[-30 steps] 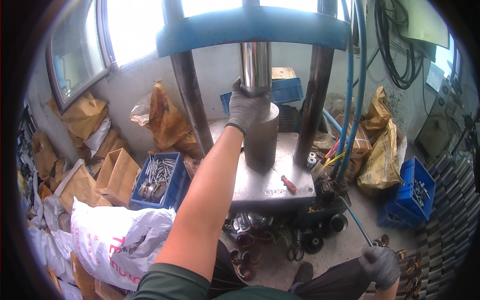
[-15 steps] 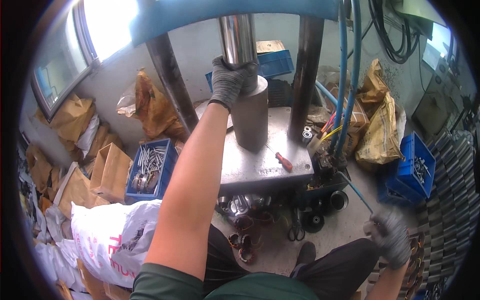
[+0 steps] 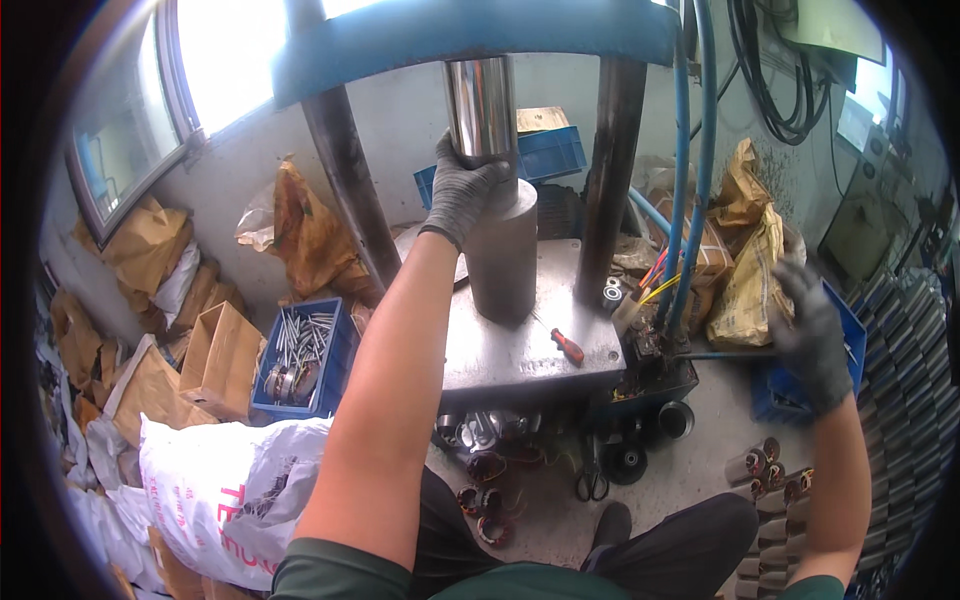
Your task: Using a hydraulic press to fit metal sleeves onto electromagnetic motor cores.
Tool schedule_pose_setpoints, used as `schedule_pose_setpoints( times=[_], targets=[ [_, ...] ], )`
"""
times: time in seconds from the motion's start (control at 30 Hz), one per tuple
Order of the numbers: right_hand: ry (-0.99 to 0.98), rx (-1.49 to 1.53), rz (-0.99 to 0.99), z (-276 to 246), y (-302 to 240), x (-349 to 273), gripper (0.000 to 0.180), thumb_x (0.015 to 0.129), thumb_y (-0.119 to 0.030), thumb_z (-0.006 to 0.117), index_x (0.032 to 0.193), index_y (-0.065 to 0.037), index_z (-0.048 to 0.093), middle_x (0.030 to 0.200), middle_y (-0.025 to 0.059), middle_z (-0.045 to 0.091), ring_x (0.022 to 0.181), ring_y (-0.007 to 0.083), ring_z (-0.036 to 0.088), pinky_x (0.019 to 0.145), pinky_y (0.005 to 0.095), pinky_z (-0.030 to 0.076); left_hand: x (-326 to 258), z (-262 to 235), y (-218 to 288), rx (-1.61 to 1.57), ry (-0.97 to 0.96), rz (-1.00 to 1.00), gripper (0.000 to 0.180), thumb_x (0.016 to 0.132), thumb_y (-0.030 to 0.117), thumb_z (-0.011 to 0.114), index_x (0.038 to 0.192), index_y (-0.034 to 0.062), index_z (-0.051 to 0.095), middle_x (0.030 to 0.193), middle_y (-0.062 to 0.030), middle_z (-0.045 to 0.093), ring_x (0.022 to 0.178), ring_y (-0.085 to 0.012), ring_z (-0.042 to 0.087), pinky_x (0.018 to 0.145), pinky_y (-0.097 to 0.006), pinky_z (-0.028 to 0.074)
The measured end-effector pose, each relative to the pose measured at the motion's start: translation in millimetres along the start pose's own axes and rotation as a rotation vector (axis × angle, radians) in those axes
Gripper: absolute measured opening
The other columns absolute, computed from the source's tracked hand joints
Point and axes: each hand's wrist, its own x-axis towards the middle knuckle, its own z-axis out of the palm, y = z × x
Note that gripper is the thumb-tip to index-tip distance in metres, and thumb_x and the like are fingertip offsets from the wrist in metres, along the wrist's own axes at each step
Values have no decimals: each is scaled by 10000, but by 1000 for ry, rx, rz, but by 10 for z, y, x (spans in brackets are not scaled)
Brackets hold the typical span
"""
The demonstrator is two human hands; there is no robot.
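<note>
My left hand (image 3: pixel 463 195), in a dark grey glove, reaches up to a press. Its fingers close round a grey metal piece (image 3: pixel 512 187), mostly hidden, between the shiny ram (image 3: pixel 482 105) and a thick grey steel cylinder (image 3: pixel 503 255). That cylinder stands upright on the steel press table (image 3: pixel 480 360). A red-handled screwdriver (image 3: pixel 567 346) lies on the table beside it. My right hand (image 3: pixel 815 345), also gloved and blurred, is at the outer end of a blue lever rod (image 3: pixel 730 354). Its fingers point upward and look apart, with the palm side toward the rod.
Dark press columns (image 3: pixel 612 160) flank the ram under a blue crossbeam (image 3: pixel 470 35). A blue crate (image 3: pixel 305 355) of metal shafts sits left, above a white sack (image 3: pixel 225 490). Blue hoses (image 3: pixel 690 200) hang right. Scissors (image 3: pixel 592 480) and wound motor parts (image 3: pixel 490 500) lie on the floor.
My right hand has risen, and the lever rod has swung up from a downward slant to about level. The left hand stays by the ram; the whole view has shifted slightly.
</note>
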Motion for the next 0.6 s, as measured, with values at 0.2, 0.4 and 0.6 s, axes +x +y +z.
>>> schedule_pose_setpoints(
  times=[0.2, 0.4, 0.6],
  targets=[
    [-804, -12, 84, -336, -630, -1240, 250, 797, -212, 730, 1003, -73, 731, 878, 175, 711, 828, 384, 712, 753, 461, 588, -172, 182, 201, -163, 17, 46, 732, 798, 129, 798, 1424, 110, 420, 1319, -99, 584, 1216, -259, 600, 1052, -349, 539],
    [-652, 127, 266, -305, -751, -1780, 123, 777, -148, 717, 808, -37, 673, 759, 190, 661, 726, 410, 663, 673, 494, 545, -54, 231, 266, -880, 85, -224, 503, 913, 273, 703, 1356, 133, 508, 1248, -74, 613, 1186, -197, 615, 990, -416, 575],
    [-596, 129, 234, -256, -702, -1832, 101, 779, -116, 708, 795, -31, 657, 736, 197, 632, 732, 423, 657, 665, 503, 532, -202, 234, 373, -193, 54, -24, 418, 903, 96, 685, 1290, 93, 524, 1184, -58, 642, 1077, -173, 640, 944, -349, 598]
  ],
)
